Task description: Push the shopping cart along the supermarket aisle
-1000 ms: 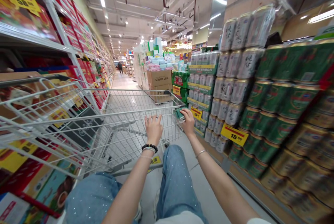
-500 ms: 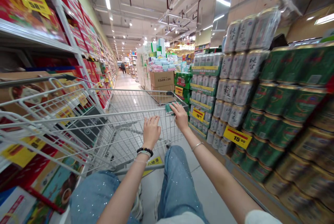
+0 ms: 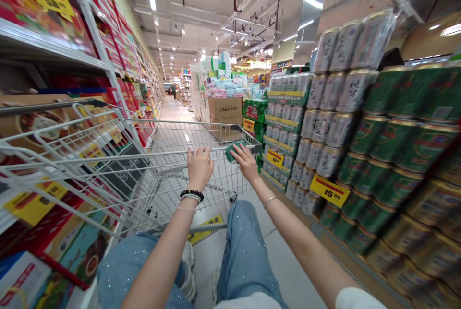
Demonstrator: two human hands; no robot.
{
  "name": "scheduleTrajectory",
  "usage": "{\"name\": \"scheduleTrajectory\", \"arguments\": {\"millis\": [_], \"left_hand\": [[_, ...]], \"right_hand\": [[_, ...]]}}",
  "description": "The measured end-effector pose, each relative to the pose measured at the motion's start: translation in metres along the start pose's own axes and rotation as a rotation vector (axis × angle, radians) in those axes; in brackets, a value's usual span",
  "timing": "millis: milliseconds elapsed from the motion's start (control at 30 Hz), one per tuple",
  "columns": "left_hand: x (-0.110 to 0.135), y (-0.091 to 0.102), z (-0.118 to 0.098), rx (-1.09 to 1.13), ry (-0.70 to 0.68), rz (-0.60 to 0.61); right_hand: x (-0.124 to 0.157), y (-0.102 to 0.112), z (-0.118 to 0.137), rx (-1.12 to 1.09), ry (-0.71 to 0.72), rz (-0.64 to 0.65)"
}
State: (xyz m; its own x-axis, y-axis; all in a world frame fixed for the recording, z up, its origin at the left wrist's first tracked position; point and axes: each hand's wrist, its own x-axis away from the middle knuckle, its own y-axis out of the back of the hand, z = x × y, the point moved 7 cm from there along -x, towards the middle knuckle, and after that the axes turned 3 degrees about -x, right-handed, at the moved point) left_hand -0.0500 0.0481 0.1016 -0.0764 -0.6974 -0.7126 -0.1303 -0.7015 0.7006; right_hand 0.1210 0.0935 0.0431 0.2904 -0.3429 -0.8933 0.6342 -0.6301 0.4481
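Observation:
A metal shopping cart (image 3: 108, 159) stands crosswise in front of my knees. My left hand (image 3: 200, 167) is on its near top rail, the fingers laid over the wire. Dark beads and a pale bracelet circle that wrist. My right hand (image 3: 247, 161) presses a folded green cloth (image 3: 230, 152) onto the same rail, near the cart's right corner. The cloth shows to the left of the fingers; part of it is hidden under them.
Stacked beer cans (image 3: 392, 136) line the right side, with a yellow price tag (image 3: 329, 190) low down. Shelves of red boxes (image 3: 129, 95) run along the left. Ahead stand wet wipes cartons (image 3: 225, 108). A yellow floor sign (image 3: 205, 233) lies under the cart.
My left hand has slid a little to the left along the rail. My right hand has shifted slightly, and more of the green cloth shows.

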Motion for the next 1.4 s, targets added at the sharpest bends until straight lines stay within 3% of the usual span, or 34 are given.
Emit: {"name": "scheduleTrajectory", "arguments": {"millis": [100,167,333,467,567,700,800,867,967,1133,1233,1400], "left_hand": [[0.001,0.000,0.001,0.015,0.010,-0.006],[0.001,-0.001,-0.001,0.026,0.018,-0.013],[0.000,-0.001,-0.003,0.037,0.051,-0.032],[0.001,0.000,-0.001,0.031,0.032,-0.021],[0.002,0.000,0.001,0.028,0.019,-0.021],[0.003,0.001,0.001,0.030,0.031,-0.040],[0.004,0.002,-0.001,0.038,0.037,-0.044],[0.004,0.003,-0.002,0.049,0.048,-0.043],[0.004,0.003,-0.004,0.058,0.071,-0.049],[0.005,0.005,-0.004,0.065,0.050,-0.051],[0.008,0.015,0.019,0.067,0.064,-0.059],[0.022,0.052,0.097,0.024,0.252,-0.190]], "right_hand": [[0.018,0.016,-0.038,0.034,-0.080,-0.058],[0.024,0.019,-0.049,0.042,-0.160,-0.095],[0.025,0.000,-0.028,0.030,-0.360,-0.175],[0.019,-0.007,-0.007,0.002,-0.224,-0.080],[0.022,0.013,-0.021,0.010,-0.173,-0.071],[0.026,0.054,-0.061,0.050,-0.311,-0.228],[0.016,0.057,-0.069,0.054,-0.374,-0.209],[0.003,0.045,-0.060,0.061,-0.400,-0.131],[-0.019,0.022,-0.025,0.053,-0.400,-0.075],[-0.046,0.001,0.042,-0.068,-0.195,-0.013],[-0.048,0.011,0.035,-0.111,-0.138,0.043],[-0.037,0.039,-0.034,-0.076,-0.334,-0.018]]}}
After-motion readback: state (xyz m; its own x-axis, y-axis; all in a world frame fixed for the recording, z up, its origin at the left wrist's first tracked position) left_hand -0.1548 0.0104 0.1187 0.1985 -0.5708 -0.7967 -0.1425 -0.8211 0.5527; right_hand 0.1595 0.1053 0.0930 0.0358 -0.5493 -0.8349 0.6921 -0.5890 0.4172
